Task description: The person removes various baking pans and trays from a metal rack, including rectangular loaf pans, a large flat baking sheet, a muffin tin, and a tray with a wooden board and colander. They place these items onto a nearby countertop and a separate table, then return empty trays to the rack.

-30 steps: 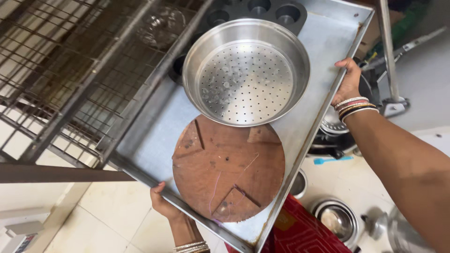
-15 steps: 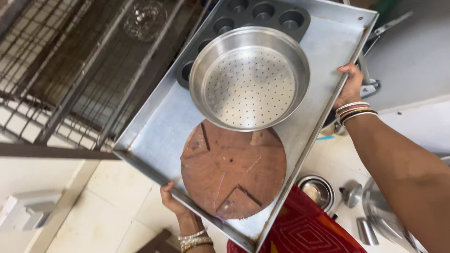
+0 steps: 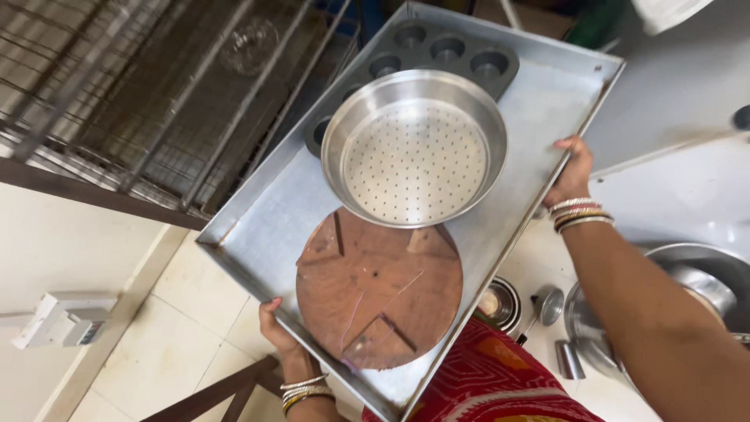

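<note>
Large steel tray (image 3: 547, 109) held tilted, above the floor. On it: round wooden board (image 3: 379, 289), perforated steel bowl (image 3: 414, 148), dark muffin tin (image 3: 449, 51). Left hand (image 3: 275, 332) and right hand (image 3: 570, 168) grip opposite rims. Risk: loose items sliding off.

Dull scuffed metal tray (image 3: 539, 101), shiny perforated steel bowl (image 3: 415, 148), scratched wooden disc (image 3: 379, 289).

Prob. home kitchen: steel pots (image 3: 687, 297) on tiled floor (image 3: 195, 312), muffin tin (image 3: 445, 51).
</note>
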